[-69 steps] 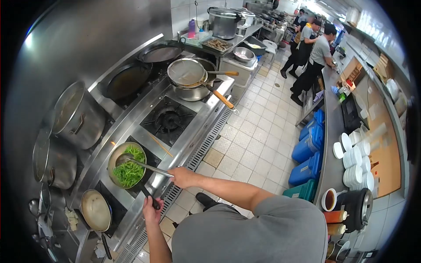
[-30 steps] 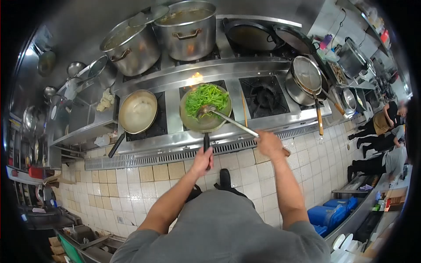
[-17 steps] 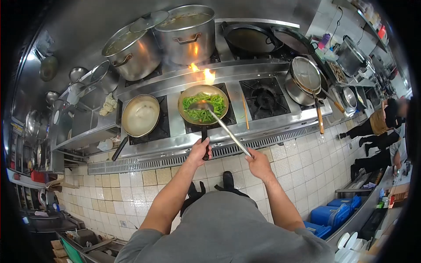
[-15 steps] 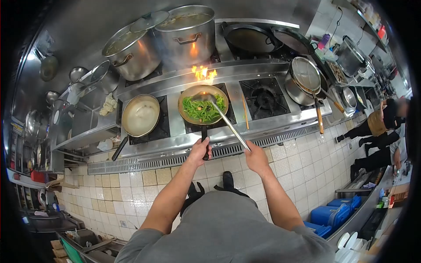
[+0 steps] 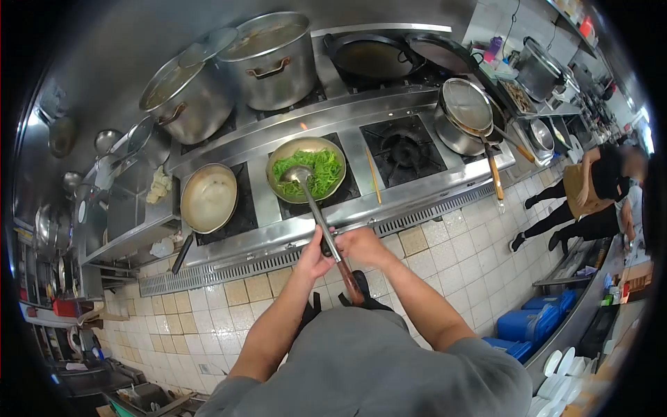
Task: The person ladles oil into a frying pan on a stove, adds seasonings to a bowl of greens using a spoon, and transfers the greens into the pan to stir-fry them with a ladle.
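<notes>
Green leafy vegetables fill a frying pan on the middle burner. A ladle has its bowl on the greens at the pan's left side. Its long shaft runs back towards me between both hands, ending in a brown handle. My left hand is closed about the pan's dark handle, with the ladle lying across it. Fingers curled, my right hand is against the ladle's shaft; the shaft and fingers partly hide its exact grip.
Left of the pan sits another pan with pale liquid. Large stockpots and dark woks stand behind. A stick lies right of the burner. A person stands far right; blue bins are nearby.
The ladle has swung left, its handle now between my hands. My right hand has moved left beside my left hand. The flames behind the pan have shrunk to a small one.
</notes>
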Motion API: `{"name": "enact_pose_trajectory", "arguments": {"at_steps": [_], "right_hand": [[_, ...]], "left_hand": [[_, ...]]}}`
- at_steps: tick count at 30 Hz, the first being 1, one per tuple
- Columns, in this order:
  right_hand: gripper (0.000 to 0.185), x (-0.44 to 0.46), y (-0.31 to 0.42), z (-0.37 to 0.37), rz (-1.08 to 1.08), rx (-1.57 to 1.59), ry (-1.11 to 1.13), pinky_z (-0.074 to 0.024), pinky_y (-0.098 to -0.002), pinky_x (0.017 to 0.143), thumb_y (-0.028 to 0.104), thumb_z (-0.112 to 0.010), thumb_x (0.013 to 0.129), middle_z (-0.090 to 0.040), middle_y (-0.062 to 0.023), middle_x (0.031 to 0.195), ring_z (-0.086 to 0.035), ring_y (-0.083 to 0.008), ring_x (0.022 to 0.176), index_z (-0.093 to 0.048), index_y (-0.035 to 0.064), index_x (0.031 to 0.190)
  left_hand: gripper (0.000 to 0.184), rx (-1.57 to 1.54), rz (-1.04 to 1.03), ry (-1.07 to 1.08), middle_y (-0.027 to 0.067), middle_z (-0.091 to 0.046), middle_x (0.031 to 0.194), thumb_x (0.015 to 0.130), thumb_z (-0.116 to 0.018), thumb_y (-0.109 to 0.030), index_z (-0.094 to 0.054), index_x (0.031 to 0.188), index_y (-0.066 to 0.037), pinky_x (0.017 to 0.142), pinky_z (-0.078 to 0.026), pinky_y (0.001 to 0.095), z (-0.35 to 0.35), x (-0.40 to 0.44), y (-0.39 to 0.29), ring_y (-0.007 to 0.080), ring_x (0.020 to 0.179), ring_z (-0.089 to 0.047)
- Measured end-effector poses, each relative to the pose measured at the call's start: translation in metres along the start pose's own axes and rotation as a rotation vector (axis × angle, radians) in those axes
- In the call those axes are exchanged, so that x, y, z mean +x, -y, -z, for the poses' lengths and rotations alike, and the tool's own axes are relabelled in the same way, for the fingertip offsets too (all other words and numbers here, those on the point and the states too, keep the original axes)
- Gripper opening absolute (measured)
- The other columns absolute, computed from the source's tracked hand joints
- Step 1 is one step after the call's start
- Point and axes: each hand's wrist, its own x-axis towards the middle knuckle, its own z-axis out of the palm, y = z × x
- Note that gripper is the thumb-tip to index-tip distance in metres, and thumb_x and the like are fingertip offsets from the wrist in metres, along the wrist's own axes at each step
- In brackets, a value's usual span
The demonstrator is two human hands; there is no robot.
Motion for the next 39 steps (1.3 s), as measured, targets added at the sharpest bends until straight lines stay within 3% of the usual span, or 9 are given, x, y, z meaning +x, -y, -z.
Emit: {"name": "enact_pose_trajectory", "arguments": {"at_steps": [3,6,19,24,27,31,35,37,39], "right_hand": [[0.027,0.059,-0.058,0.037,-0.177,0.027,-0.301,-0.0548,-0.0494,0.082,0.022,-0.060,0.090,-0.070,-0.0264,0.092,-0.068,-0.0427,0.091,-0.070,-0.0011,0.081],[0.025,0.134,-0.166,0.017,-0.128,-0.265,-0.398,-0.0553,-0.0488,0.083,0.021,-0.060,0.091,-0.071,-0.0253,0.093,-0.069,-0.0411,0.093,-0.071,-0.0009,0.089],[0.024,0.186,-0.125,0.028,-0.483,-0.221,-0.488,-0.0555,-0.0494,0.085,0.021,-0.065,0.088,-0.071,-0.0251,0.102,-0.069,-0.0417,0.096,-0.070,-0.0010,0.095],[0.024,0.190,-0.088,0.031,-0.123,0.111,-0.756,-0.0546,-0.0449,0.078,0.020,-0.067,0.084,-0.071,-0.0267,0.090,-0.070,-0.0405,0.088,-0.069,-0.0026,0.090],[0.028,0.197,-0.051,0.021,0.080,0.099,-0.643,-0.0539,-0.0448,0.078,0.024,-0.066,0.087,-0.070,-0.0258,0.086,-0.069,-0.0403,0.088,-0.069,-0.0034,0.090],[0.047,0.090,-0.040,-0.024,0.181,-0.067,-0.276,-0.0544,-0.0431,0.075,0.025,-0.067,0.092,-0.066,-0.0232,0.109,-0.068,-0.0364,0.089,-0.051,0.0019,0.129],[0.066,-0.024,-0.001,-0.032,-0.205,0.519,0.275,-0.0563,-0.0365,0.076,0.006,-0.064,0.089,-0.062,-0.0108,0.112,-0.066,-0.0212,0.093,-0.031,0.0086,0.146],[0.061,-0.022,-0.016,-0.041,-0.287,0.470,0.207,-0.0554,-0.0405,0.083,0.005,-0.059,0.090,-0.065,-0.0166,0.116,-0.069,-0.0302,0.099,-0.034,0.0064,0.145],[0.061,-0.018,-0.023,-0.035,0.039,0.022,-0.055,-0.0526,-0.0431,0.091,0.006,-0.059,0.090,-0.064,-0.0230,0.123,-0.067,-0.0380,0.107,-0.037,0.0046,0.147]], "left_hand": [[0.043,-0.023,-0.069,-0.198,0.0025,-0.058,0.080,0.098,-0.056,-0.052,-0.063,0.114,-0.012,0.060,-0.050,0.0348,-0.007,-0.004,0.007,0.0187,0.071,-0.056],[0.039,0.011,-0.048,-0.225,0.0010,-0.055,0.076,0.097,-0.061,-0.050,-0.063,0.112,-0.014,0.061,-0.050,0.0344,-0.008,0.000,0.004,0.0175,0.064,-0.053],[0.036,0.068,-0.061,-0.243,0.0064,-0.063,0.085,0.098,-0.061,-0.046,-0.061,0.113,-0.012,0.075,-0.058,0.0451,-0.007,-0.006,0.002,0.0216,0.076,-0.063],[0.034,0.051,-0.051,-0.231,0.0083,-0.065,0.088,0.101,-0.057,-0.042,-0.060,0.114,-0.011,0.079,-0.059,0.0477,-0.007,0.001,-0.002,0.0232,0.079,-0.065],[0.033,0.024,-0.037,-0.176,0.0092,-0.065,0.089,0.103,-0.054,-0.041,-0.059,0.115,-0.011,0.081,-0.060,0.0487,0.004,-0.003,0.005,0.0241,0.080,-0.066],[0.038,0.089,-0.003,-0.154,0.0099,-0.067,0.100,0.103,-0.053,-0.045,-0.061,0.117,-0.011,0.089,-0.056,0.0464,0.004,-0.007,-0.001,0.0241,0.088,-0.066],[0.037,0.185,0.006,-0.170,0.0069,-0.069,0.102,0.103,-0.053,-0.045,-0.062,0.115,-0.010,0.077,-0.052,0.0355,0.015,-0.001,-0.006,0.0174,0.087,-0.063],[0.035,0.112,-0.027,-0.144,0.0065,-0.066,0.098,0.103,-0.055,-0.040,-0.062,0.111,-0.007,0.070,-0.051,0.0318,0.012,0.001,-0.006,0.0174,0.076,-0.060],[0.031,0.096,-0.048,-0.158,0.0062,-0.063,0.093,0.103,-0.056,-0.037,-0.060,0.111,-0.008,0.065,-0.050,0.0316,0.008,0.005,-0.009,0.0174,0.071,-0.057]]}}
